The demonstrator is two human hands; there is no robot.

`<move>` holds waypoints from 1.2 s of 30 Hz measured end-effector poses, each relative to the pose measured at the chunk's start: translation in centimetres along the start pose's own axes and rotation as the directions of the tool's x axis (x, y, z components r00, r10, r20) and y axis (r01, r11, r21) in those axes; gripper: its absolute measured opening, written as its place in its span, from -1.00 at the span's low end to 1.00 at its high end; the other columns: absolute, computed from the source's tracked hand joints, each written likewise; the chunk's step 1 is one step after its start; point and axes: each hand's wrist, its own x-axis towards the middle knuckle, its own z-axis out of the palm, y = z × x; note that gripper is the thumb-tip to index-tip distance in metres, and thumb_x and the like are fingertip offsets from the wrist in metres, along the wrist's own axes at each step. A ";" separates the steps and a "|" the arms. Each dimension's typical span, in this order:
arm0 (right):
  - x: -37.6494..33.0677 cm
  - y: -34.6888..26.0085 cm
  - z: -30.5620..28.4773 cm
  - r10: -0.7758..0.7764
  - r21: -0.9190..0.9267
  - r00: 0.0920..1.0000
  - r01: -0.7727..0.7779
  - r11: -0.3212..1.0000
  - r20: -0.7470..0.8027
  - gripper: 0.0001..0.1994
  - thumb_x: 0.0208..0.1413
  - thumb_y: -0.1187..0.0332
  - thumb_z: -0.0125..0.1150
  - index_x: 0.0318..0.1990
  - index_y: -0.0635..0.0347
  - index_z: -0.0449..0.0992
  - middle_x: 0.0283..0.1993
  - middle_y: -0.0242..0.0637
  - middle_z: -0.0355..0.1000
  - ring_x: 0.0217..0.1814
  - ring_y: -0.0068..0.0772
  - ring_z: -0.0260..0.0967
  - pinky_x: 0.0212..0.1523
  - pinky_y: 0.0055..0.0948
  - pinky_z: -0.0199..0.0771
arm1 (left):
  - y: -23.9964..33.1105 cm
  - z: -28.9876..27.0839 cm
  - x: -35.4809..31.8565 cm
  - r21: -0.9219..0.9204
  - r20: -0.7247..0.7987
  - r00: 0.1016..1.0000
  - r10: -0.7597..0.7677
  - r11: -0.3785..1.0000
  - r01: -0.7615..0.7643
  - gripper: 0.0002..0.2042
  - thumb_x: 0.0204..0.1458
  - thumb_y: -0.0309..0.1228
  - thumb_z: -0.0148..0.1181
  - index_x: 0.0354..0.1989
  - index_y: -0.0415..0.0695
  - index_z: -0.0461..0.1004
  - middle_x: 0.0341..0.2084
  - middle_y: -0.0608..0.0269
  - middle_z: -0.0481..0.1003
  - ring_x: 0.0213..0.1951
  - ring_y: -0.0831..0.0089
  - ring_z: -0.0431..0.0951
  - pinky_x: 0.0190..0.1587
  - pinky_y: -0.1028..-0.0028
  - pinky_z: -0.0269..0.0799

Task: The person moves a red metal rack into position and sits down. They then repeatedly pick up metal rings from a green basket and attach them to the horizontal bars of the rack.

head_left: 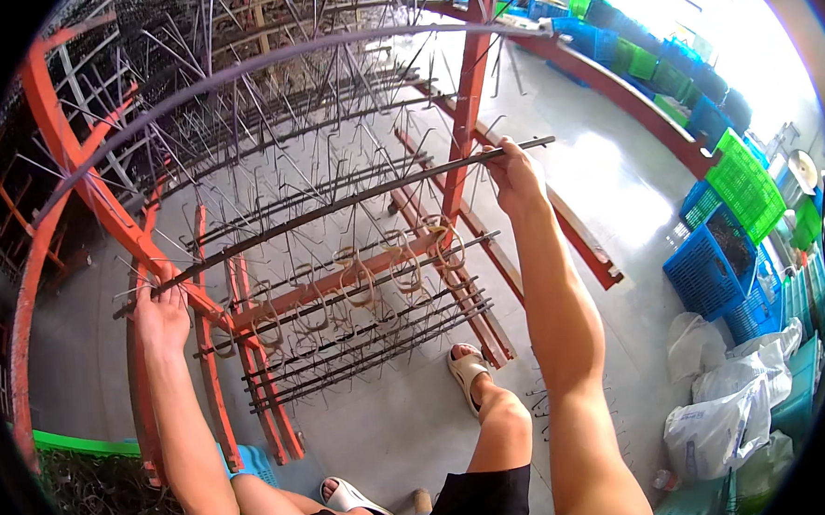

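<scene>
A long dark rod [335,206] with thin wire hooks along it spans the space in front of me, tilted up to the right. Near its left end my left hand [162,322] is closed on it, fingers pointing up. My right hand [518,179] pinches the rod close to its right end, beside a red upright. Lower down, tan looped parts [353,272] hang in a row along the red metal rack [376,276]. More hooked dark rods [371,355] lie across the rack's lower bars.
An orange-red post [466,115] stands at the right of the rack, with a sloping frame [101,194] at the left. Blue crates [707,265], a green crate [745,184] and white bags [720,428] line the right side. A green-rimmed bin [86,441] of dark loops sits lower left.
</scene>
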 end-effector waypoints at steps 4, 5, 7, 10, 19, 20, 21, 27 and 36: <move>-9.3 -3.3 -3.8 -0.097 0.110 0.975 0.121 0.987 -0.201 -0.83 0.12 0.47 0.03 -0.20 0.37 0.25 -0.31 -0.03 0.42 -0.33 -0.24 0.44 -0.18 -0.42 0.49 | 1.4 1.8 -5.9 -0.144 0.142 0.981 0.136 0.983 -0.115 -0.77 0.22 -0.39 -0.26 -0.32 -0.22 0.34 -0.02 0.07 0.39 0.15 0.30 0.25 0.19 0.37 0.12; -13.0 -4.4 -4.6 -0.120 0.165 0.973 0.153 0.974 -0.196 -0.83 0.13 0.47 0.01 -0.20 0.39 0.26 -0.30 -0.01 0.42 -0.29 -0.20 0.44 -0.16 -0.40 0.48 | 4.8 -3.6 -4.7 -0.116 0.737 0.673 0.064 0.993 0.032 -0.76 0.22 -0.38 -0.24 -0.26 -0.26 0.36 0.03 0.04 0.35 0.17 0.25 0.23 0.24 0.34 0.07; -19.4 -7.0 -9.3 -0.204 0.076 0.942 0.232 0.970 -0.268 -0.86 0.16 0.43 -0.02 -0.28 0.37 0.35 -0.33 -0.10 0.43 -0.26 -0.21 0.43 -0.07 -0.36 0.44 | 3.7 -3.8 -12.0 -0.099 0.578 0.802 0.153 0.988 -0.116 -0.75 0.21 -0.37 -0.21 -0.20 -0.27 0.37 0.02 -0.03 0.35 0.18 0.21 0.21 0.25 0.34 0.06; -23.1 -6.6 -18.0 -0.128 0.125 0.964 0.159 0.979 -0.231 -0.83 0.18 0.39 -0.02 -0.27 0.36 0.38 -0.35 -0.16 0.43 -0.28 -0.23 0.43 -0.05 -0.30 0.43 | -0.1 -5.8 -20.9 -0.009 0.550 0.826 0.126 0.989 -0.145 -0.77 0.20 -0.33 -0.16 -0.21 -0.25 0.36 -0.02 -0.08 0.37 0.18 0.17 0.21 0.29 0.31 0.00; -16.4 12.5 -27.2 0.362 0.184 0.898 -0.323 0.928 -0.251 -0.88 0.18 0.42 -0.05 -0.27 0.32 0.31 -0.38 -0.15 0.39 -0.35 -0.24 0.42 -0.26 -0.31 0.54 | -6.8 -14.7 -23.3 -0.010 0.191 0.981 0.043 0.999 -0.042 -0.81 0.15 -0.39 -0.05 -0.37 -0.28 0.38 -0.15 -0.06 0.44 0.08 0.17 0.34 0.21 0.33 0.22; -16.9 14.2 -24.8 0.436 0.122 0.837 -0.420 0.899 -0.330 -0.87 0.17 0.39 0.00 -0.26 0.30 0.33 -0.44 -0.22 0.36 -0.41 -0.28 0.39 -0.29 -0.34 0.52 | -6.5 -15.6 -23.3 0.093 0.025 0.994 0.104 0.990 -0.106 -0.78 0.12 -0.35 -0.06 -0.49 -0.21 0.40 -0.21 0.03 0.45 -0.03 0.26 0.41 0.22 0.31 0.17; -16.5 16.1 -25.1 0.456 0.069 0.848 -0.456 0.887 -0.269 -0.87 0.16 0.40 0.00 -0.24 0.29 0.35 -0.38 -0.23 0.38 -0.34 -0.31 0.39 -0.23 -0.36 0.48 | -6.2 -17.2 -23.0 0.037 0.129 0.989 0.076 0.996 -0.081 -0.77 0.11 -0.35 -0.09 -0.48 -0.21 0.41 -0.26 0.03 0.47 -0.05 0.27 0.42 0.16 0.33 0.23; -15.5 15.8 -36.5 0.520 -0.057 0.854 -0.520 0.852 -0.027 -0.74 0.21 0.39 -0.12 0.01 0.26 0.33 -0.07 -0.26 0.42 -0.04 -0.37 0.36 0.06 -0.45 0.31 | -12.9 -24.2 -16.6 -0.131 -0.164 0.983 -0.086 0.989 0.065 -0.82 0.13 -0.36 -0.06 -0.47 -0.15 0.34 -0.49 0.13 0.47 -0.37 0.34 0.51 -0.17 0.38 0.49; -14.8 13.7 -30.6 0.423 -0.225 0.869 -0.479 0.848 -0.257 -0.78 0.22 0.33 -0.13 -0.11 0.23 0.38 -0.15 -0.22 0.45 -0.17 -0.35 0.43 -0.17 -0.44 0.48 | -12.0 -20.9 -18.5 -0.162 -0.270 0.961 -0.053 0.987 0.009 -0.78 0.19 -0.33 -0.12 -0.48 -0.16 0.27 -0.48 0.15 0.40 -0.36 0.34 0.49 -0.10 0.32 0.49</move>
